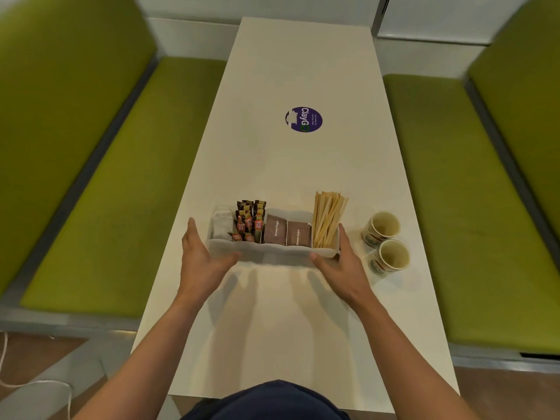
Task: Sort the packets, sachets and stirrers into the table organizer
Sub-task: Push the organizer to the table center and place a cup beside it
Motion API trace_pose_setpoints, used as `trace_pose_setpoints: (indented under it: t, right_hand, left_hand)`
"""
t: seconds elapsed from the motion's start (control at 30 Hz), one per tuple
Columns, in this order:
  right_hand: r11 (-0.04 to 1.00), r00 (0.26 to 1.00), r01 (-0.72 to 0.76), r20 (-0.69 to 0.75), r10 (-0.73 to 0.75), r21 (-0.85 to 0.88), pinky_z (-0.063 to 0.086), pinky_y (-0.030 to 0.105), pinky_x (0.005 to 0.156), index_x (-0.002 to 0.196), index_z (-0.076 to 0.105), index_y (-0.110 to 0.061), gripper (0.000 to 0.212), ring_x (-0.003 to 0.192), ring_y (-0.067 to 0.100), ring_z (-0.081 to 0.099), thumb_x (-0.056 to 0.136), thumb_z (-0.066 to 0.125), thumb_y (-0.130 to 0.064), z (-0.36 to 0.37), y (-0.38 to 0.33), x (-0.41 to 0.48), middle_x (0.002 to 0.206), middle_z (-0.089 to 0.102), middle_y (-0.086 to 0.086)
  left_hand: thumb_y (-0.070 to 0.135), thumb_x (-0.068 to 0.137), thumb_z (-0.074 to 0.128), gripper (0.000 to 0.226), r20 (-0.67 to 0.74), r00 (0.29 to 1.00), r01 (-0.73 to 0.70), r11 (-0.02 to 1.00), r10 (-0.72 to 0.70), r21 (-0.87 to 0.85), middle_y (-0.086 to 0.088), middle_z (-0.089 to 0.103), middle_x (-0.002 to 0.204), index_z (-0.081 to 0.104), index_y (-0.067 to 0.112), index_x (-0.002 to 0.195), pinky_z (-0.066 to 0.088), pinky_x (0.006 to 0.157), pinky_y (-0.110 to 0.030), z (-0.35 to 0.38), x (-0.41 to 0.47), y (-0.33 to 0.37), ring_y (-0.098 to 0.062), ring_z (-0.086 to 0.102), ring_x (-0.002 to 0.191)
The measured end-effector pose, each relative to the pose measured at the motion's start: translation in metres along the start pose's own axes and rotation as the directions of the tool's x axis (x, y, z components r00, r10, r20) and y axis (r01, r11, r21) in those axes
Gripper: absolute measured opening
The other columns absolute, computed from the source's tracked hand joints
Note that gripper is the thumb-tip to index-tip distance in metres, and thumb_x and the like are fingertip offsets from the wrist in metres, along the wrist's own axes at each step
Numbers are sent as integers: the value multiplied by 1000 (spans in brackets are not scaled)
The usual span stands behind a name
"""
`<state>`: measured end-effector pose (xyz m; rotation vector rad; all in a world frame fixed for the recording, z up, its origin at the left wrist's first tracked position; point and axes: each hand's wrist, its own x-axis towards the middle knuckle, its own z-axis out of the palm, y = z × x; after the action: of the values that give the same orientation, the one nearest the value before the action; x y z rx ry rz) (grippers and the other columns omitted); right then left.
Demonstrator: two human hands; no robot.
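A white table organizer stands across the white table in front of me. Its compartments hold, from left to right, white sachets, dark and orange sachets, two brown sugar packets and upright wooden stirrers. My left hand is at the organizer's left end, fingers straight and a little apart from it, thumb by the front wall. My right hand lies against the right end with straight fingers, its thumb on the front wall.
Two paper cups stand just right of the organizer, close to my right hand. A purple round sticker is on the table farther away. Green benches flank the table.
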<state>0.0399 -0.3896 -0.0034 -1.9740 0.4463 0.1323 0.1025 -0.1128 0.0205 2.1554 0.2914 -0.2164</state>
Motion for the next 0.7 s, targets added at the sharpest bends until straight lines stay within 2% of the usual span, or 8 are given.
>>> trace_pose_setpoints:
  t: [0.07,0.13,0.17,0.2,0.27,0.5,0.6,0.7]
  right_hand:
    - [1000,1000,12,-23,-13,-20,37,38,119,161,12,-38,89,142,5,42,93,69,-47,2,3,1,159,38,-20]
    - [999,999,20,-33,-21,-34,40,44,117,160,14,-40,84,142,8,44,94,66,-49,3,5,4,158,39,-19]
    - [999,999,24,-32,-25,-36,42,45,116,159,15,-41,81,140,9,47,95,65,-48,4,6,4,156,42,-19]
    - [999,999,29,-30,-29,-33,43,46,114,159,16,-41,79,137,9,50,96,64,-47,4,5,5,154,44,-20]
    - [999,999,32,-34,-33,-26,44,47,113,158,17,-42,77,133,9,54,96,64,-47,6,4,7,151,47,-20]
    - [990,992,100,-70,-107,-104,44,38,113,160,16,-35,76,135,9,51,99,61,-43,3,-31,58,153,48,-14]
    - [988,989,121,-75,-129,-94,46,41,112,160,17,-34,75,132,12,54,100,61,-41,4,-51,97,151,51,-10]
    - [990,990,117,-73,-123,-81,46,48,112,160,15,-37,78,135,16,52,98,61,-47,7,-65,140,154,48,-8]
  left_hand:
    - [27,76,86,103,20,999,-27,998,28,-49,0,37,159,23,27,157,38,114,-41,0,8,-6,-20,38,144]
    - [25,79,84,71,30,997,-71,990,76,-125,12,63,131,47,46,136,52,96,-34,2,12,-8,-11,59,122]
    - [24,80,83,60,22,995,-98,985,102,-144,20,66,118,52,54,121,54,87,-29,3,13,-8,-3,63,111]
    - [24,80,83,56,10,991,-127,980,130,-156,25,67,109,52,59,112,54,83,-26,4,15,-7,4,63,103]
    - [24,81,83,56,5,986,-161,971,164,-176,30,67,103,53,63,106,53,81,-25,4,19,-5,8,63,99]
    - [22,78,86,60,-5,979,-199,949,204,-246,17,71,113,60,36,130,57,87,-29,-2,82,9,-3,68,104]
    - [20,76,87,55,-24,971,-236,943,237,-233,20,72,107,62,43,119,57,86,-27,-7,123,27,-2,69,99]
    - [23,76,87,48,-47,960,-279,941,275,-193,18,72,101,61,49,107,57,83,-25,-11,164,46,-5,70,94]
